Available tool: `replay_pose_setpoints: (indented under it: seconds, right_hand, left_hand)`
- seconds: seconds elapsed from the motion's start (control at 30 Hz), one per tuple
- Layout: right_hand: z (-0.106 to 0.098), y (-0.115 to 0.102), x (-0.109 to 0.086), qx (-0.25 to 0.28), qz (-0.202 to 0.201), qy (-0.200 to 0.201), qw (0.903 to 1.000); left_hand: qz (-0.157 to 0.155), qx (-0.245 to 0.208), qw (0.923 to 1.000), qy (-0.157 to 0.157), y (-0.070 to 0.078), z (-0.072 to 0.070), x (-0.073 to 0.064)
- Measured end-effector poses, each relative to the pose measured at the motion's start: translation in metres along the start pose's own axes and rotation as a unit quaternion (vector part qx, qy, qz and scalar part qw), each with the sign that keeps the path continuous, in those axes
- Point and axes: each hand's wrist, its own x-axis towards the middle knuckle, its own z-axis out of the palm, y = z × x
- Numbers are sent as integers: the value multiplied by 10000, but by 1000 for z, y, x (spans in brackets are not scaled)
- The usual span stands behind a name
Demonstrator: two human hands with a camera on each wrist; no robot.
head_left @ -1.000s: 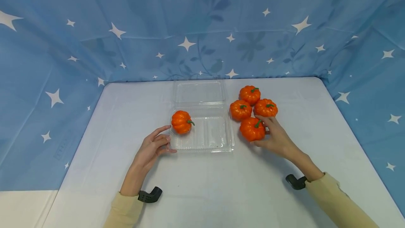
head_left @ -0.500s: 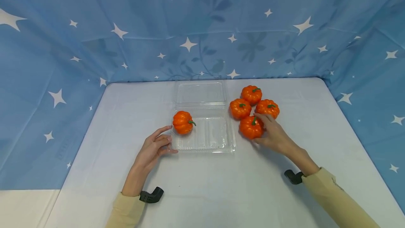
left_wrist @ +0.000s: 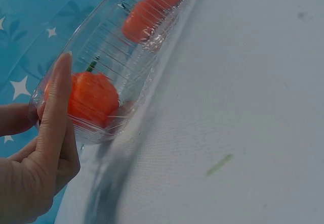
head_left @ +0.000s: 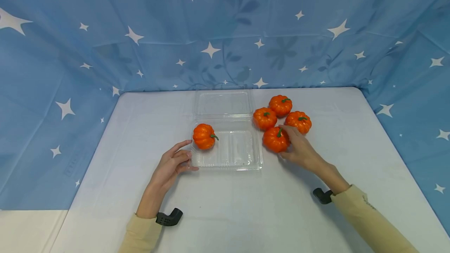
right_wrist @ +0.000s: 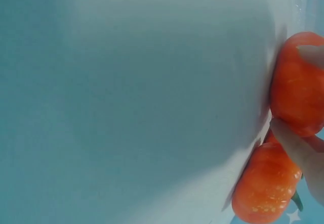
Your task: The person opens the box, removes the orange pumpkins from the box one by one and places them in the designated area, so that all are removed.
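Observation:
My left hand (head_left: 172,163) grips the left front corner of an open clear plastic clamshell box (head_left: 239,145), fingers and thumb on either side of its wall in the left wrist view. Inside, at the left end, lies a small orange pumpkin (head_left: 204,136) with its green stem pointing right. Right of the box, my right hand (head_left: 300,147) holds another orange pumpkin (head_left: 275,139) between thumb and fingers. In the right wrist view, that pumpkin (right_wrist: 298,90) sits between the thumb and a fingertip, low at the cloth. The far side of the grip is hidden.
Three more pumpkins cluster behind the right hand: one at left (head_left: 265,118), one at the back (head_left: 280,105) and one at right (head_left: 298,122). The box's lid (head_left: 223,103) lies folded back. A white cloth covers the table (head_left: 228,210); a blue star-printed curtain (head_left: 225,30) hangs behind.
My right hand and its pumpkin have shifted a little left, toward the box. The neighbouring left pumpkin has moved slightly back and left. My left hand stays at the box corner.

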Motion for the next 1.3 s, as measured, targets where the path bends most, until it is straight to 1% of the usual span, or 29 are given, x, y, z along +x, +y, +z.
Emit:
replay_pose_setpoints:
  seconds: [0.23, 0.4, 0.47, 0.57, 0.7, 0.97, 1.07, 1.3]
  right_hand:
    - [0, -1, -1, -99, -201, -77, 9997]
    - [-5, -6, 3, -120, -445, 98, 9989]
    - [-7, -10, 6, -117, -537, 210, 9983]
    - [-11, -19, 10, -152, -574, 303, 9978]
    - [-14, -37, 17, -206, -658, 254, 9973]
    - [-14, -74, 35, -161, -1048, -62, 9943]
    - [-13, -85, 43, -53, -1117, -296, 9933]
    - [-8, -105, 61, 314, -844, -1025, 9906]
  left_hand:
    - [15, -10, 10000, 5, -1, 1, -1]
    - [52, -36, 10000, -17, -1, 0, -2]
    - [73, -49, 10000, -22, 0, -1, -2]
    - [95, -42, 9999, -26, 1, -3, -2]
    - [106, -17, 9999, 16, 2, -4, -2]
    - [61, 55, 10000, 50, 2, -4, -1]
    - [31, 79, 9999, 65, 2, -3, 0]
    - [-3, 78, 10000, -4, 1, -1, 0]
